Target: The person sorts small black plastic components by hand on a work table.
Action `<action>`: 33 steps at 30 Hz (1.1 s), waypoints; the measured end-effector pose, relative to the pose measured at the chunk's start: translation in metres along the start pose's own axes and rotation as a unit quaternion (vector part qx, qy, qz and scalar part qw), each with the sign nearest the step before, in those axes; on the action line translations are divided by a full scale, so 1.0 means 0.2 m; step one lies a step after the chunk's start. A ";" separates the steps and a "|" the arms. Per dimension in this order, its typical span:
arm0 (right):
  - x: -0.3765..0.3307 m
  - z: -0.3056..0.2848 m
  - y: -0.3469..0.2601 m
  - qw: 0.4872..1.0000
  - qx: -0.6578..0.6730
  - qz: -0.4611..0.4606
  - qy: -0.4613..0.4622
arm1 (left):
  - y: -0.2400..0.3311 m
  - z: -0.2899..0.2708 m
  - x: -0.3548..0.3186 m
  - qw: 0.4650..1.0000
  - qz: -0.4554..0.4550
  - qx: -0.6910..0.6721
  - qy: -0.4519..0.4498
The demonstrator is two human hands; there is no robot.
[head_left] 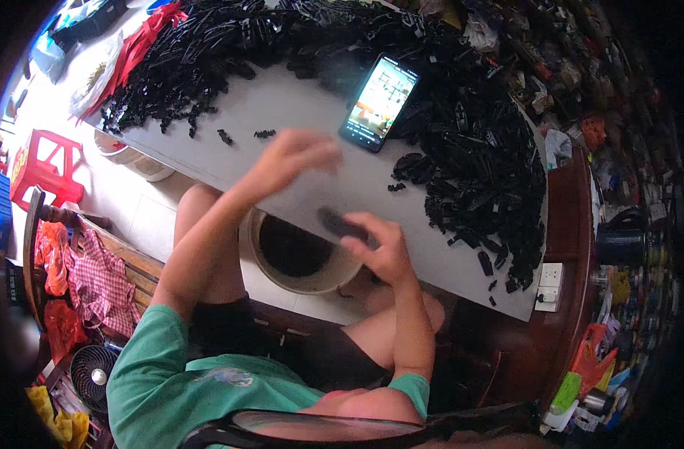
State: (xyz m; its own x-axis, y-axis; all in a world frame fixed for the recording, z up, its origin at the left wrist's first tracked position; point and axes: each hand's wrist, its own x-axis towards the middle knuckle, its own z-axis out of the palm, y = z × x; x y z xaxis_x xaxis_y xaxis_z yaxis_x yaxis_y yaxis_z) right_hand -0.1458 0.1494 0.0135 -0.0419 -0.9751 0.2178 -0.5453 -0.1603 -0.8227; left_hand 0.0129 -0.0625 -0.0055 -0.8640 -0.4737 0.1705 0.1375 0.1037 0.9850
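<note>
My right hand (381,243) is over the table's front edge, its fingers closed on a black oblong plastic piece (334,223), which is blurred. Farther left, my left hand (301,156) hovers above the white table (275,105); motion smears its fingers, so I cannot see whether it holds anything. Two small black toothed pieces (265,134) lie just beyond it. Small black parts (181,82) are heaped at the left, and longer black pieces (477,168) at the right. A lit smartphone (380,103) rests against the far heap.
Under the table edge, between my knees, stands a pale bucket (346,271) with a dark inside. A wooden bench (144,280) holding cloths and bags is at the left, near a red stool (46,168) and a black fan (95,378). A white power socket (549,287) sits at the right.
</note>
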 end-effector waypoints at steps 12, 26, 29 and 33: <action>0.07 -0.12 0.15 0.904 -0.421 -0.027 0.073 | -0.21 -0.18 0.45 0.772 0.002 0.579 0.261; 0.04 -0.17 0.21 0.870 -0.484 0.022 0.094 | -0.12 -0.23 0.42 0.841 0.061 0.474 0.255; 0.05 -0.18 0.22 0.843 -0.523 0.000 0.124 | -0.10 -0.24 0.34 0.876 0.078 0.381 0.285; 0.05 -0.19 0.22 0.841 -0.530 0.017 0.112 | -0.05 -0.22 0.18 0.926 0.053 0.207 0.311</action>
State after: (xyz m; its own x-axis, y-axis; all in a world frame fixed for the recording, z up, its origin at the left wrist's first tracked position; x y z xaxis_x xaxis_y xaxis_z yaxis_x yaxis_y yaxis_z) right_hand -0.2028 0.1382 -0.0003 -0.1642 -0.9043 0.3941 -0.9753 0.2088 0.0727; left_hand 0.0015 -0.1181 -0.0091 -0.3925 -0.8400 0.3745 -0.1030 0.4448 0.8897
